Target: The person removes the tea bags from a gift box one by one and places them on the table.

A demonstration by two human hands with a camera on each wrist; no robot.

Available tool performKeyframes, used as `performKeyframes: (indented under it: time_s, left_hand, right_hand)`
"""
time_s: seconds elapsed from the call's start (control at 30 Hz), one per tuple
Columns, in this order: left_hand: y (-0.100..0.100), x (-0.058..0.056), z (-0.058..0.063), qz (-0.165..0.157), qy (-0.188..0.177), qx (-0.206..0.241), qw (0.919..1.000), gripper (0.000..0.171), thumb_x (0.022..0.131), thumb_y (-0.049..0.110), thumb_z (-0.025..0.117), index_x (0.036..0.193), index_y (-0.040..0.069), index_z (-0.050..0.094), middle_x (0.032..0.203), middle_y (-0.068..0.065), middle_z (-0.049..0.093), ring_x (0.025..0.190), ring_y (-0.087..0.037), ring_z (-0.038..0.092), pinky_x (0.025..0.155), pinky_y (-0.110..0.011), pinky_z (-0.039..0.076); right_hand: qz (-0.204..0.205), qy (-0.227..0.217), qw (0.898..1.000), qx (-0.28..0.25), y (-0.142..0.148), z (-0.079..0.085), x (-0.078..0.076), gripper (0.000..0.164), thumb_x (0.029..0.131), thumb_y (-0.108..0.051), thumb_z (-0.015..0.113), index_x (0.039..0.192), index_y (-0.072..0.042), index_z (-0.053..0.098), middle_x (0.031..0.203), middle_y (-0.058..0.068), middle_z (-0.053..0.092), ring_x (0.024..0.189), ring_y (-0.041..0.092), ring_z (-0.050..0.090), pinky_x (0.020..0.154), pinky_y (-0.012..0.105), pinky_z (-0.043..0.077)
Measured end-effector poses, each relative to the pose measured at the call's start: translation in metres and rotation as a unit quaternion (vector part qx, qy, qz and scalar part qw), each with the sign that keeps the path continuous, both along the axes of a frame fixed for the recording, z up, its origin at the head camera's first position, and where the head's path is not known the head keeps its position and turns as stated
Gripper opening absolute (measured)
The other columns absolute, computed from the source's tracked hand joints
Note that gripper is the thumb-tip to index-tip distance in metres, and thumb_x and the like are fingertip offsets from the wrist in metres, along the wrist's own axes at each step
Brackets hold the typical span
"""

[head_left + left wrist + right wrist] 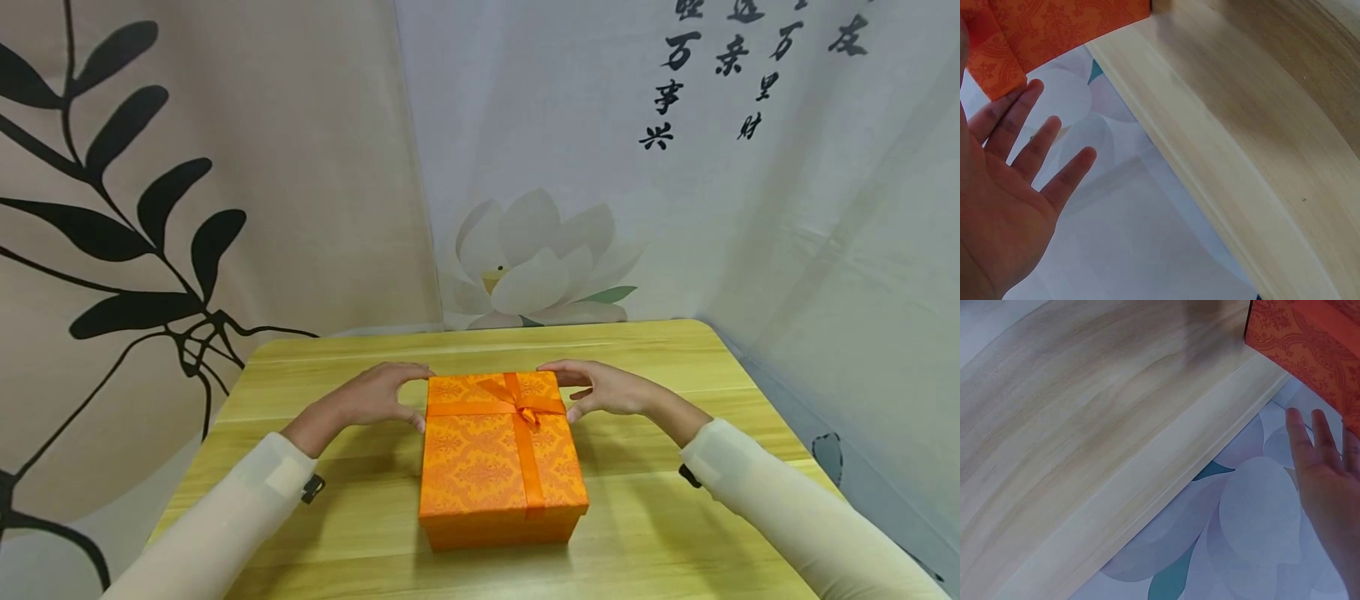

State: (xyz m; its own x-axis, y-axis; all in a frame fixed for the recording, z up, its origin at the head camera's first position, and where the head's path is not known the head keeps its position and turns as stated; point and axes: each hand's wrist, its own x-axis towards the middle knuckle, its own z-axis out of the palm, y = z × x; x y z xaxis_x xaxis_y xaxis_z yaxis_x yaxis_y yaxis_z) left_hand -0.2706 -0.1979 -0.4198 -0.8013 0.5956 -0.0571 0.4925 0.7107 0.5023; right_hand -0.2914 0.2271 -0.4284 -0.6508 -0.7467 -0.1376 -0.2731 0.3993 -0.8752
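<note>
An orange patterned gift box (480,467) stands on the wooden table, its lid on. An orange ribbon (531,467) crosses the lid, tied in a bow (527,408) toward the far right. At the far left corner of the lid is my left hand (378,396), thumb by the side and fingers reaching to the back edge. Its fingers look fairly straight and spread in the left wrist view, fingertips right at the lid's edge. My right hand (609,388) mirrors it at the far right corner, thumb near the side. Several of its fingers extend beside the box in the right wrist view.
The light wooden table (660,517) has rounded far corners. Behind it hangs a pale cloth backdrop (322,167) with dark leaves, a printed lotus (540,258) and black writing. White sleeves (225,508) cover both forearms.
</note>
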Motion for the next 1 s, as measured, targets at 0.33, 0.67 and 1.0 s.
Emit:
performKeyframes:
  time_s: [0.33,0.67,1.0]
  left_hand:
    - [-0.0015,-0.0011,-0.0005,0.004,0.001,-0.001,1.0000,0.100,0.075,0.068,0.079,0.151,0.009,0.051,0.158,-0.013,0.046,0.146,-0.040,0.041,0.116,-0.063,0.036]
    - [-0.0014,-0.0014,0.0025,0.006,0.003,-0.002,1.0000,0.101,0.073,0.068,0.080,0.151,0.009,0.052,0.158,-0.015,0.046,0.146,-0.041,0.041,0.116,-0.063,0.036]
    - [-0.0006,-0.0020,0.0058,0.006,0.008,-0.006,0.9999,0.100,0.074,0.067,0.080,0.151,0.009,0.052,0.158,-0.016,0.046,0.146,-0.042,0.040,0.116,-0.065,0.035]
  right_hand:
    - [0.000,-0.003,1.000,-0.004,-0.0012,0.0007,0.0005,0.088,0.085,-0.033,0.085,0.159,-0.018,0.039,0.163,0.011,0.038,0.152,0.041,0.031,0.117,0.064,0.035]
    - [-0.006,-0.001,1.000,-0.001,-0.0014,0.0028,0.0009,0.091,0.085,-0.036,0.085,0.160,-0.016,0.038,0.164,0.015,0.035,0.151,0.044,0.031,0.117,0.066,0.033]
    - [-0.007,0.004,1.000,0.002,-0.0015,0.0054,0.0017,0.091,0.085,-0.038,0.084,0.160,-0.016,0.038,0.165,0.015,0.034,0.150,0.044,0.031,0.117,0.064,0.035]
